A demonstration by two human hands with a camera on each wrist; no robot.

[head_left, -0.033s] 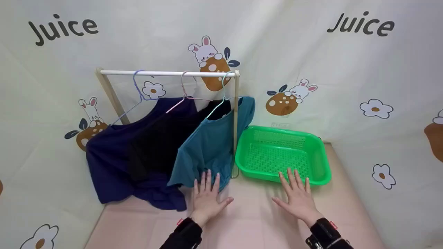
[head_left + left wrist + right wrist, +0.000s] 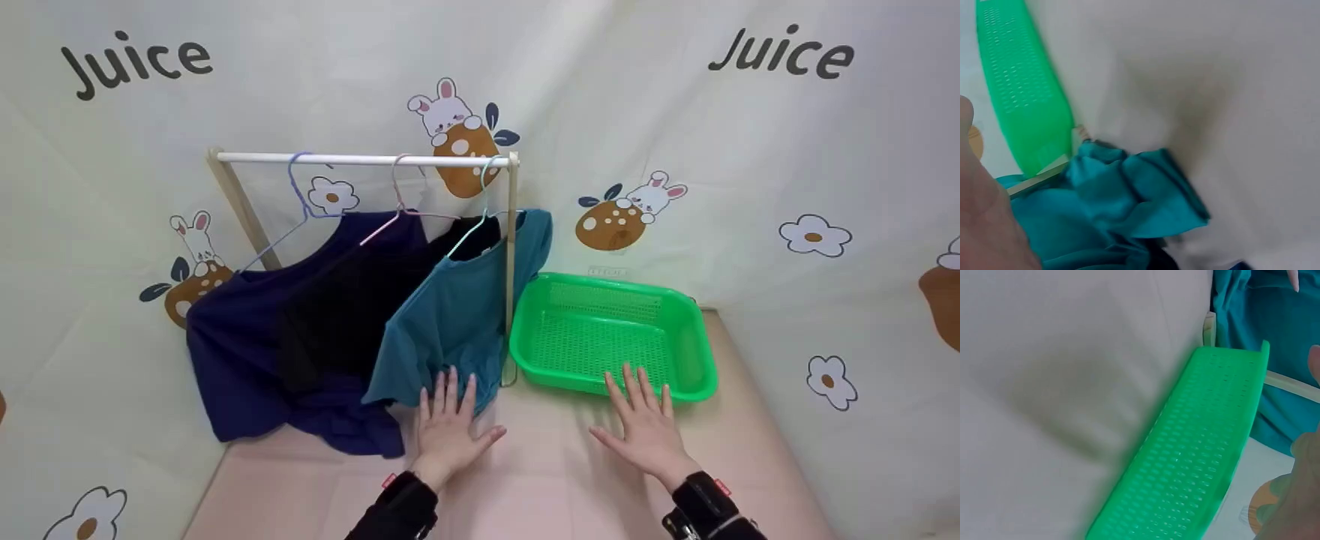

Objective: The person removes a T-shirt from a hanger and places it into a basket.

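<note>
My left hand [image 2: 448, 436] is held palm down with its fingers spread, in front of the teal shirt [image 2: 442, 322]; its fingertips overlap the shirt's lower edge in the head view. In the left wrist view, part of that hand [image 2: 985, 219] shows beside the teal cloth [image 2: 1100, 208]. With fingers also spread, my right hand [image 2: 646, 435] hovers by the near rim of a green plastic basket [image 2: 709, 375]. The right wrist view shows the basket's perforated side [image 2: 1179, 450] apart from the hand [image 2: 1297, 495]. Neither hand holds anything.
A small rack with a white rod [image 2: 345, 158] and wooden posts [image 2: 513, 262] carries a navy shirt [image 2: 232, 352], a black garment [image 2: 352, 300] and the teal shirt. Their hangers are blue [image 2: 292, 184], pink [image 2: 395, 184] and mint [image 2: 486, 187]. A printed curtain [image 2: 615, 97] surrounds the pink tabletop [image 2: 540, 465].
</note>
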